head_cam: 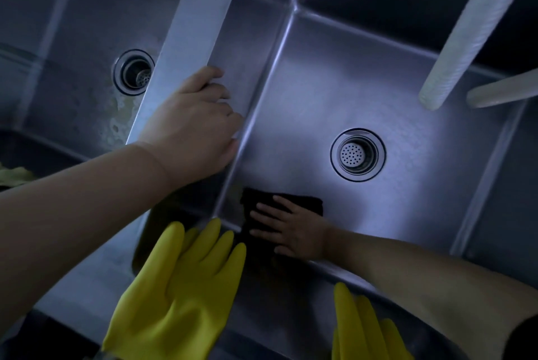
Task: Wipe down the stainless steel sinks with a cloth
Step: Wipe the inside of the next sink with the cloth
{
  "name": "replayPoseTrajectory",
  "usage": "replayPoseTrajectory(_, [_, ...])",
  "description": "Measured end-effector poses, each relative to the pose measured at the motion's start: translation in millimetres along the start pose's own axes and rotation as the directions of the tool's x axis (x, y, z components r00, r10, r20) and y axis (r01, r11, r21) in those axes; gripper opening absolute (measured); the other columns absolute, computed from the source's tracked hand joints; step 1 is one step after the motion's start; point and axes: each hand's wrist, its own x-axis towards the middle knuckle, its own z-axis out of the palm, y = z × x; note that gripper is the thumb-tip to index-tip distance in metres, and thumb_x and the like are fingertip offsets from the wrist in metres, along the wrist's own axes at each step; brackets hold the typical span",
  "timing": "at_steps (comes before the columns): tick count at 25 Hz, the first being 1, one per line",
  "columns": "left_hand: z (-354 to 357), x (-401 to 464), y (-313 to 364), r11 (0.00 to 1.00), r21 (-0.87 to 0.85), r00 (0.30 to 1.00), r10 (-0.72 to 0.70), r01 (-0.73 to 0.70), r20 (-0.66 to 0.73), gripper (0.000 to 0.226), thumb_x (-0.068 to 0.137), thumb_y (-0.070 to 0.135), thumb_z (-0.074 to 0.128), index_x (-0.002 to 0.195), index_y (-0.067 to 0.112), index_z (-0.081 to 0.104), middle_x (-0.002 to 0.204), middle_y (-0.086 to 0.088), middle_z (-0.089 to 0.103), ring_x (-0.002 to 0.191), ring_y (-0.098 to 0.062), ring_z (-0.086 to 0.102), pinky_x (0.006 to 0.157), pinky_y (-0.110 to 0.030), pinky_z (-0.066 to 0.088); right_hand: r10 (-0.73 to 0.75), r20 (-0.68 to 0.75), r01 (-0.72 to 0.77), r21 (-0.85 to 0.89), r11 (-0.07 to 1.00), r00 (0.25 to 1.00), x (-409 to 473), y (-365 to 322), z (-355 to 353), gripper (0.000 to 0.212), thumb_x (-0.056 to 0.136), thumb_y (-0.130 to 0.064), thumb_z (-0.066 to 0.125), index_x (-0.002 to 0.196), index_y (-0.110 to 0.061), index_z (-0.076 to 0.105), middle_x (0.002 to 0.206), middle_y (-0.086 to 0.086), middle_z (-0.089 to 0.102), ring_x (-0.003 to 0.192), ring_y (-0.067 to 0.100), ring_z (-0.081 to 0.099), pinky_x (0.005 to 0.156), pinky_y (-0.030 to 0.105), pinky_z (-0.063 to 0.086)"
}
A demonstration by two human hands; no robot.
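Pressing flat, the right hand (294, 231) spreads straight fingers on the cloth (308, 202) in the sink (320, 91); the left hand (195, 123) curls over the divider (201, 16); gloves (177, 292) lie near.

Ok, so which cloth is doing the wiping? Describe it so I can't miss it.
Find the right-hand sink basin, the one with the bright round drain. At its near-left corner, under the spread right hand, lies the cloth. It is black and flat, unlike the yellow rubber gloves draped on the near rim.
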Motion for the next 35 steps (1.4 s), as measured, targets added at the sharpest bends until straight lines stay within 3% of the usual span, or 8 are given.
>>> replayPoseTrajectory(7, [-5, 0, 3, 0.999, 0.034, 0.998, 0.013, -0.015, 0.058, 0.034, 0.079, 0.033, 0.043, 0.071, 0.01, 0.067, 0.069, -0.011, 0.068, 0.098, -0.033, 0.06, 0.113, -0.041, 0.019, -0.007, -0.054, 0.008, 0.005, 1.0, 0.999, -80, 55, -2, 0.058, 0.092, -0.047, 0.041, 0.145, -0.024, 0.036, 0.153, 0.008, 0.029, 0.144, 0.029, 0.021, 0.115, 0.053, 0.013])
replayPoseTrajectory(11, [-6, 0, 4, 0.996, 0.061, 0.993, 0.05, -0.057, 0.107, 0.037, 0.079, 0.039, 0.045, 0.073, 0.009, 0.067, 0.071, -0.011, 0.069, 0.106, -0.034, 0.056, 0.111, -0.048, 0.02, 0.299, -0.094, -0.301, -0.013, 0.953, 0.95, -39, 104, -27, 0.061, 0.089, -0.046, 0.043, 0.145, -0.023, 0.037, 0.153, 0.011, 0.03, 0.142, 0.033, 0.023, 0.114, 0.052, 0.015])
replayPoseTrajectory(14, [-5, 0, 5, 0.996, 0.062, 0.99, 0.056, -0.064, 0.127, 0.042, 0.08, 0.041, 0.042, 0.078, 0.01, 0.069, 0.075, -0.01, 0.069, 0.11, -0.034, 0.053, 0.112, -0.049, 0.018, 0.593, -0.131, -0.597, 0.01, 0.802, 0.794, -7, 107, -39, 0.064, 0.088, -0.045, 0.038, 0.147, -0.021, 0.031, 0.154, 0.015, 0.026, 0.143, 0.035, 0.019, 0.115, 0.053, 0.01])
replayPoseTrajectory(16, [-6, 0, 5, 0.996, 0.064, 0.989, 0.059, -0.068, 0.134, 0.043, 0.08, 0.042, 0.041, 0.079, 0.01, 0.069, 0.076, -0.01, 0.07, 0.11, -0.034, 0.051, 0.112, -0.049, 0.02, 0.653, -0.142, -0.652, 0.057, 0.756, 0.744, 3, 86, -33, 0.064, 0.089, -0.046, 0.034, 0.147, -0.02, 0.031, 0.153, 0.018, 0.026, 0.143, 0.037, 0.019, 0.114, 0.056, 0.01])
replayPoseTrajectory(21, [-8, 1, 7, 0.994, 0.072, 0.989, 0.066, -0.076, 0.134, 0.046, 0.077, 0.041, 0.042, 0.078, 0.006, 0.07, 0.08, -0.015, 0.069, 0.118, -0.036, 0.051, 0.111, -0.051, 0.02, 0.296, -0.099, -0.295, 0.026, 0.955, 0.95, -43, 9, 1, 0.059, 0.09, -0.048, 0.038, 0.144, -0.026, 0.038, 0.152, 0.014, 0.03, 0.142, 0.034, 0.021, 0.112, 0.056, 0.014])
replayPoseTrajectory(28, [-9, -1, 8, 0.98, 0.096, 0.981, 0.165, -0.175, 0.105, 0.049, 0.081, 0.036, 0.034, 0.077, 0.003, 0.07, 0.087, -0.02, 0.069, 0.12, -0.04, 0.048, 0.111, -0.053, 0.019, 0.047, -0.083, -0.044, 0.04, 0.998, 0.995, -141, 13, 21, 0.055, 0.095, -0.048, 0.035, 0.145, -0.026, 0.036, 0.153, 0.007, 0.031, 0.144, 0.027, 0.019, 0.116, 0.052, 0.009])
replayPoseTrajectory(32, [-8, -1, 8, 0.962, 0.142, 0.967, 0.214, -0.234, 0.138, 0.052, 0.084, 0.039, 0.031, 0.082, 0.006, 0.071, 0.092, -0.017, 0.07, 0.124, -0.039, 0.046, 0.112, -0.054, 0.019, 0.286, -0.099, -0.287, 0.002, 0.958, 0.953, -138, 66, 1, 0.059, 0.092, -0.049, 0.037, 0.145, -0.025, 0.037, 0.153, 0.011, 0.03, 0.143, 0.032, 0.022, 0.114, 0.053, 0.015])
replayPoseTrajectory(35, [-8, 0, 9, 0.945, 0.16, 0.948, 0.256, -0.287, 0.188, 0.048, 0.089, 0.04, 0.033, 0.091, 0.01, 0.071, 0.1, -0.013, 0.069, 0.128, -0.035, 0.042, 0.113, -0.053, 0.017, 0.6, -0.139, -0.603, 0.021, 0.797, 0.788, -128, 72, -7, 0.063, 0.088, -0.048, 0.039, 0.145, -0.023, 0.031, 0.151, 0.017, 0.032, 0.142, 0.035, 0.022, 0.113, 0.054, 0.016])
